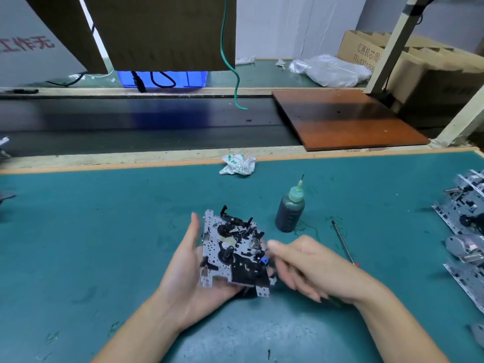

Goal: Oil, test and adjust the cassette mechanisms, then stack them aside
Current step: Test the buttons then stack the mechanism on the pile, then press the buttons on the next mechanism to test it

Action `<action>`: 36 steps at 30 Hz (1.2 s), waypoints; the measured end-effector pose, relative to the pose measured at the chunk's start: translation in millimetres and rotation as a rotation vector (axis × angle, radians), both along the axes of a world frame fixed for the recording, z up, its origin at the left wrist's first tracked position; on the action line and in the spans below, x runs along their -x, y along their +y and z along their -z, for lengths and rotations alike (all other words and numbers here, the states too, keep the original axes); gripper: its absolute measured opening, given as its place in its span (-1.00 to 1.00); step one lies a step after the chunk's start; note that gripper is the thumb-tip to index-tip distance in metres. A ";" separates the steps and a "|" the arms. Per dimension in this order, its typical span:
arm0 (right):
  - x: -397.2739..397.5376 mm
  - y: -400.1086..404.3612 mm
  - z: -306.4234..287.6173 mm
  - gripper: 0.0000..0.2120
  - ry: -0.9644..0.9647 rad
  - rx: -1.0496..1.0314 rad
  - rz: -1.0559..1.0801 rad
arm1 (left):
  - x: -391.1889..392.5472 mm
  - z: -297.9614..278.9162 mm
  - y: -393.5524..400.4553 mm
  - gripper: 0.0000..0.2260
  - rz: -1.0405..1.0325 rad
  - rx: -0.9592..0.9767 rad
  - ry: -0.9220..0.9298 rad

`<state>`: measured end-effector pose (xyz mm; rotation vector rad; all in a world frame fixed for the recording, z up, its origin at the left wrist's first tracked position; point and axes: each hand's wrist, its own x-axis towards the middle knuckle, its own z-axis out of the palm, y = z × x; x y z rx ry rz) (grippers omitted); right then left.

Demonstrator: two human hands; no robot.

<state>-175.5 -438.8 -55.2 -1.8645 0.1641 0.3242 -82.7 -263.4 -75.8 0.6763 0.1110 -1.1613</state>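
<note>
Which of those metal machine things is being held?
The cassette mechanism in the middle, cradled in the left hand. The other mechanisms lie on the mat at the right edge.

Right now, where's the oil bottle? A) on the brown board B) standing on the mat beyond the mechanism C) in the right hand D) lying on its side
B: the oil bottle stands upright on the green mat, beyond the cassette mechanism, with neither hand on it.

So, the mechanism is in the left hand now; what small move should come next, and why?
Probably the right hand should reach for the oil bottle. The left hand cradles the mechanism face up, the right hand's fingers only touch its edge, and the bottle stands upright just behind, within easy reach.
</note>
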 end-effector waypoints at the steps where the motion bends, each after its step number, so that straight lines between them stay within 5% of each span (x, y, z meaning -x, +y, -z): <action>1: 0.1 -2.8 -2.6 -0.45 -0.052 -0.038 0.076 | -0.1 -1.8 1.0 -0.18 -0.033 0.036 0.052; 7: -3.9 -18.9 -3.4 -0.68 -0.447 -0.273 0.593 | -4.0 -5.0 2.8 -0.03 -0.115 0.126 0.153; 11: -11.3 -28.0 15.8 -0.72 -0.403 0.137 0.843 | -4.3 -2.8 3.7 -0.03 -0.135 0.148 0.172; 14: -11.1 -24.4 23.9 -0.58 -0.317 0.605 0.755 | -6.0 1.6 4.5 -0.03 -0.117 0.154 0.156; 17: -9.0 -22.5 23.7 -0.29 -0.332 0.798 0.545 | -6.6 5.3 5.9 -0.09 -0.072 0.142 0.094; 21: -14.3 -15.6 25.4 -0.61 -0.355 0.750 0.508 | -6.4 9.7 3.4 -0.24 0.003 0.075 -0.007; 30: -14.5 -8.3 11.0 -0.68 -0.657 -0.102 0.671 | -9.9 15.9 2.3 -0.35 0.052 0.082 -0.060; 36: -14.9 -10.7 -1.1 -0.80 -0.566 -0.966 0.838 | -11.0 16.9 3.9 -0.36 0.069 0.092 -0.056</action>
